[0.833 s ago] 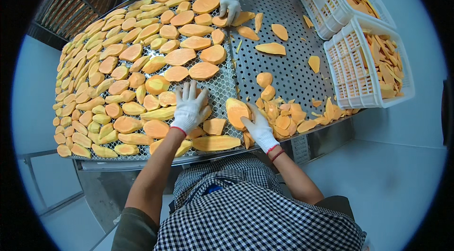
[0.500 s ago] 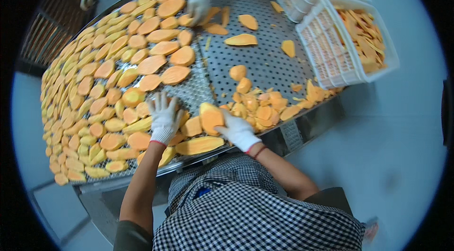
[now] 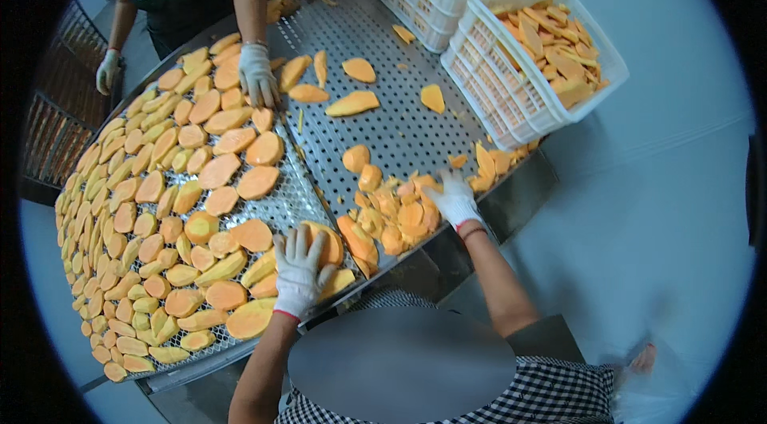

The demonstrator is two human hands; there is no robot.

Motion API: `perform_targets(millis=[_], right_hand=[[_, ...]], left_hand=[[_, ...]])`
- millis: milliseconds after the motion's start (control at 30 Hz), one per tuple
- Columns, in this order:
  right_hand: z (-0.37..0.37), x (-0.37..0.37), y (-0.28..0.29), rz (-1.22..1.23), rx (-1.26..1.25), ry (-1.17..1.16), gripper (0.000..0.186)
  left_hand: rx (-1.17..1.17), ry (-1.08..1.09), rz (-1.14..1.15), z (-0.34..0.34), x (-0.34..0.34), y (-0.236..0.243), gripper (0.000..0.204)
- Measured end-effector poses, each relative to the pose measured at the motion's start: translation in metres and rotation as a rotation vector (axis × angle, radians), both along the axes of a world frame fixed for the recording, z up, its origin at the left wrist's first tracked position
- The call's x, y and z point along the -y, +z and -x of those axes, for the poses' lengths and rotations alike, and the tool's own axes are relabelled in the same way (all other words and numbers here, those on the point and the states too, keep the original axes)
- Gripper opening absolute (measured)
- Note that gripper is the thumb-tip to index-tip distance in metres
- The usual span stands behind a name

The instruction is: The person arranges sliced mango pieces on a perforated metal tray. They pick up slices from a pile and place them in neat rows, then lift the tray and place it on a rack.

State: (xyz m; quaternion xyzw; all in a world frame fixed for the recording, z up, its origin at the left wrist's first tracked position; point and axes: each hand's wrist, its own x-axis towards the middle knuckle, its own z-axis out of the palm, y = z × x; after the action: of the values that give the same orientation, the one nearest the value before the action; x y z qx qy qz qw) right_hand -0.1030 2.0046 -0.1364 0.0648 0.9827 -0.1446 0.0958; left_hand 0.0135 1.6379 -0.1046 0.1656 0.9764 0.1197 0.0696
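Note:
My left hand (image 3: pixel 300 271), in a white glove, lies with fingers spread on an orange sweet potato slice (image 3: pixel 330 247) near the front edge of the mesh tray (image 3: pixel 297 194). Rows of similar slices (image 3: pixel 217 171) cover the mesh to its left. My right hand (image 3: pixel 454 200), also gloved, reaches with fingers stretched out to the right side of a heap of sweet potato pieces (image 3: pixel 410 212) on the perforated metal table (image 3: pixel 383 116). It seems to hold nothing. Between my hands, a long thick slice (image 3: pixel 357 242) lies beside the heap.
Two white crates, a near one (image 3: pixel 511 77) and a far one (image 3: pixel 427 5), hold slices at the table's right. Across the table a co-worker's gloved hand (image 3: pixel 257 75) touches the slices; the other (image 3: pixel 108 71) hangs beside a dark slatted rack (image 3: pixel 60 124). Loose slices (image 3: pixel 353 103) lie mid-table.
My right hand has let go of the thick slice and moved right to the heap. My left hand has shifted right onto another slice. The whole view has turned, showing more of the co-worker.

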Motion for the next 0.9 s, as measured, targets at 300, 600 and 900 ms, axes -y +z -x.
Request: perform_targets(millis=[300, 600, 900], right_hand=[[0.157, 0.102, 0.025, 0.078, -0.229, 0.418, 0.059], [0.229, 0.144, -0.014, -0.034, -0.195, 0.426, 0.046], [0.117, 0.216, 0.054, 0.756, 0.355, 0.755, 0.072]], left_hand=[[-0.030, 0.040, -0.029, -0.005, 0.006, 0.002, 0.075], [-0.052, 0.062, -0.042, -0.002, 0.001, 0.009, 0.070], [-0.180, 0.436, 0.011, 0.021, 0.042, -0.004, 0.067]])
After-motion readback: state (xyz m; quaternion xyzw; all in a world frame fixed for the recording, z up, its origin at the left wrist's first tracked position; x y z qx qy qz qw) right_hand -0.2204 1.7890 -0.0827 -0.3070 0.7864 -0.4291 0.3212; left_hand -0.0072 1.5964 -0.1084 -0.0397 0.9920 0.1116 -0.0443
